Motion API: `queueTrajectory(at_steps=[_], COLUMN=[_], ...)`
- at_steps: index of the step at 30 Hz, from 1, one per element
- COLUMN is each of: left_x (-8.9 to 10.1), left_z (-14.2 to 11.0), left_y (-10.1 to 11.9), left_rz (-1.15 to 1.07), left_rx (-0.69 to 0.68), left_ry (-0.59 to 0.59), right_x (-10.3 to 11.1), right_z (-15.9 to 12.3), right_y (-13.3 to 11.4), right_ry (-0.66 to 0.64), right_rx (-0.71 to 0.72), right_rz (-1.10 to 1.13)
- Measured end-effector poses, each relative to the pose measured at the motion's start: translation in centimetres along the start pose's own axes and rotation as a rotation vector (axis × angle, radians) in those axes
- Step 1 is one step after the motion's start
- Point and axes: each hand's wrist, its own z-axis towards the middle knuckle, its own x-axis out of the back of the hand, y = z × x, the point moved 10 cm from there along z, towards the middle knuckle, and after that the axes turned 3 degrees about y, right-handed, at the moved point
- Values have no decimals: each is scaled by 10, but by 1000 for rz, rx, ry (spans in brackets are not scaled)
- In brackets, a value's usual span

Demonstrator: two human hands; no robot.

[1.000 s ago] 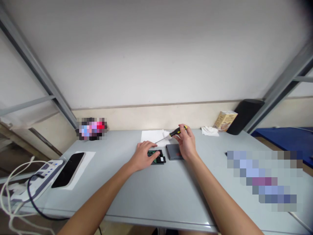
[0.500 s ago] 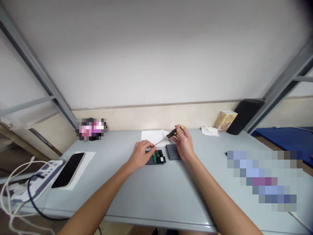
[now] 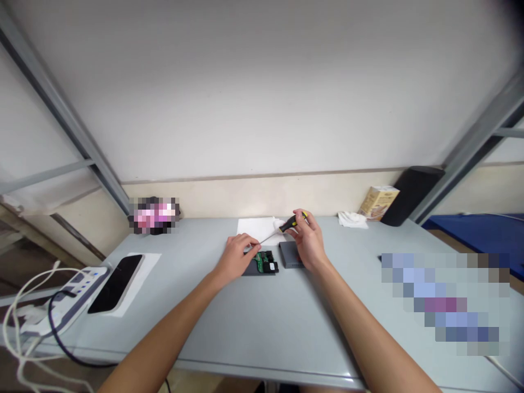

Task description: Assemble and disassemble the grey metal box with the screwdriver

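My right hand [image 3: 308,240] grips a screwdriver [image 3: 289,223] by its black and yellow handle. Its thin shaft slants down to the left, and the tip reaches the fingertips of my left hand [image 3: 237,256]. The thumb and forefinger of that hand are drawn together at the tip; anything tiny between them is hidden. Under my left hand lies a green circuit board [image 3: 262,262] with black parts, on a flat dark grey base [image 3: 249,268] partly covered by the fingers. A dark grey box-like cover [image 3: 289,256] sits just right of the board, partly behind my right hand.
White paper [image 3: 257,226] lies behind the board. On the left are a phone [image 3: 117,284] and a power strip [image 3: 67,303] with cables. At the back right stand crumpled tissue [image 3: 352,219], a yellow carton [image 3: 379,203] and a black cylinder [image 3: 413,194]. A blurred-out item [image 3: 442,303] lies at right.
Hands, screwdriver and board keep nearly the same places relative to each other. The whole view has shifted very slightly.
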Motion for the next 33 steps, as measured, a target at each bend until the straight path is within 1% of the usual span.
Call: queueTrajectory(at_steps=[7, 15, 22, 33], left_x=[0, 1, 4, 6], left_z=[0, 1, 1, 1], left_y=[2, 0, 3, 6], left_rz=[-7, -13, -12, 22], left_rx=[-4, 12, -12, -29], left_ry=[-3, 1, 27, 23], right_x=[-1, -3, -3, -5], right_z=[0, -1, -1, -3], right_y=[2, 0, 0, -4], right_ry=[-13, -15, -20, -26], right_rx=[-19, -13, -17, 2], right_rz=[25, 4, 25, 33])
